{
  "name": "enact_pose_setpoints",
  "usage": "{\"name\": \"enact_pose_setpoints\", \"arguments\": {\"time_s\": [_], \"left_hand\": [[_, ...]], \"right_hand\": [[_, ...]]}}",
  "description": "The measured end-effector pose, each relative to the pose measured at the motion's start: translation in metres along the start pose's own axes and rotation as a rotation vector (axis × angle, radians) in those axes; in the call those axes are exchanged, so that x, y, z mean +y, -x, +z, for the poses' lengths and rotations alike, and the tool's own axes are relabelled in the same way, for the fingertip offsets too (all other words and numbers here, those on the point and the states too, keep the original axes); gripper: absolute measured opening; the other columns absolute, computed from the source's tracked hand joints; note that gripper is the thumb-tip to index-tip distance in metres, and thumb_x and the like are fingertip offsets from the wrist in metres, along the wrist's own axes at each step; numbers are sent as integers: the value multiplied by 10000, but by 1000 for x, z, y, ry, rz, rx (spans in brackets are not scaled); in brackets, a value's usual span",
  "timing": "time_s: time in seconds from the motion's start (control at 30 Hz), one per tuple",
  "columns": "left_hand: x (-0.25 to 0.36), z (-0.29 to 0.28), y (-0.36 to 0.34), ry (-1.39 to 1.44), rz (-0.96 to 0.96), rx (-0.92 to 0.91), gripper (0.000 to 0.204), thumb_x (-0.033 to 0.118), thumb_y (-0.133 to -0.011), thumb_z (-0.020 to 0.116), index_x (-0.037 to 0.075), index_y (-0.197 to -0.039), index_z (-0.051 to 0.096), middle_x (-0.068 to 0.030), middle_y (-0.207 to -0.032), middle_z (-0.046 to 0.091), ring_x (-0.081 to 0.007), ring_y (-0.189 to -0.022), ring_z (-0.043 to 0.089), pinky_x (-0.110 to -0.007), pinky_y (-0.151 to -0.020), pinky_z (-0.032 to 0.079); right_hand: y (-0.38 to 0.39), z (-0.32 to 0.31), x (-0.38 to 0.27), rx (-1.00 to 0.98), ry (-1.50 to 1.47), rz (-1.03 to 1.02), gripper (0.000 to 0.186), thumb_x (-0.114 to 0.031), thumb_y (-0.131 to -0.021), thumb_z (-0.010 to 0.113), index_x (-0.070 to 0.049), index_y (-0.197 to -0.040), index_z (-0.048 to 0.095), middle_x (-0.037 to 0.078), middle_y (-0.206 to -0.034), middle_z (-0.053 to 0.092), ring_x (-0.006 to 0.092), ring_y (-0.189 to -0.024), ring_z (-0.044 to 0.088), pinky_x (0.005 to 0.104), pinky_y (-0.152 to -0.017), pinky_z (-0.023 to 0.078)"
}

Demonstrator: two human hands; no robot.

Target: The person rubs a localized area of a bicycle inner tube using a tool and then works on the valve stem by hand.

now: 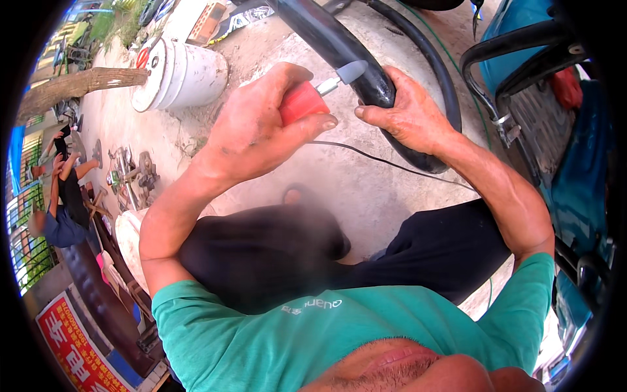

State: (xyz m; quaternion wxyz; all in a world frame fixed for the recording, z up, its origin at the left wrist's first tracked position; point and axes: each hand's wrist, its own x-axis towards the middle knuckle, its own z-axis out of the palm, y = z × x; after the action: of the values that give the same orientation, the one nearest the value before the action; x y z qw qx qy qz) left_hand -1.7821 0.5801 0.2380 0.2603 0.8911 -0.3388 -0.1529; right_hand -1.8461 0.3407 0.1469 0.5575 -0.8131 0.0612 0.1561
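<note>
My left hand (251,124) is closed around the red body (304,104) of a small rotary grinder. A pointed grey grinding stone (353,71) sticks out of it on a metal shaft and lies against or just over a shiny black inner tube (317,36). My right hand (415,108) grips the tube just beyond the stone, its thumb pressed across the top and its fingers hidden behind. The tube looks inflated and loops down past my right wrist and back up. From under the grinder a thin black cord (379,157) runs right.
A white bucket (199,75) stands at the far left beside a wooden pole (81,88). Metal parts (130,173) lie on the ground nearer me. A teal vehicle with a black tubular frame (506,52) fills the right side. Another person (68,209) reclines at the left edge.
</note>
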Motion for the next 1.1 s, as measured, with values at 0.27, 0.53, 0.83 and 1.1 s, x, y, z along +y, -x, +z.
{"name": "enact_pose_setpoints", "arguments": {"time_s": [0.27, 0.53, 0.83, 1.1], "left_hand": [[-2, 8, -2, -88, 55, 32, 535, 284, -850, 856, 7, -1234, 607, -204, -995, 722, -385, -914, 718, -425, -807, 568], [-2, 12, -1, -140, 102, 58, 532, 312, -856, 854, 20, -1229, 613, -208, -968, 705, -409, -911, 702, -448, -791, 565], [-3, 14, -2, -166, 92, 64, 520, 296, -853, 858, 27, -1226, 615, -206, -983, 699, -407, -936, 700, -452, -796, 571], [-4, 15, -6, -166, 102, 98, 506, 295, -853, 858, 26, -1210, 620, -201, -987, 704, -408, -920, 702, -444, -790, 573]], "right_hand": [[2, 2, -3, 13, 12, -11, 677, -330, -852, 793, 33, -1372, 556, 200, -1164, 686, 274, -1087, 670, 377, -959, 516], [1, 5, -6, -12, -2, -5, 667, -335, -860, 788, 30, -1367, 555, 152, -1059, 662, 225, -970, 643, 364, -874, 522], [-2, 6, -4, -21, -10, -23, 620, -315, -861, 780, 38, -1326, 571, 156, -1083, 670, 225, -999, 650, 365, -887, 523], [-6, 4, -5, -6, -36, 3, 636, -326, -856, 764, 40, -1340, 574, 193, -1149, 674, 268, -1072, 663, 373, -946, 519]]}}
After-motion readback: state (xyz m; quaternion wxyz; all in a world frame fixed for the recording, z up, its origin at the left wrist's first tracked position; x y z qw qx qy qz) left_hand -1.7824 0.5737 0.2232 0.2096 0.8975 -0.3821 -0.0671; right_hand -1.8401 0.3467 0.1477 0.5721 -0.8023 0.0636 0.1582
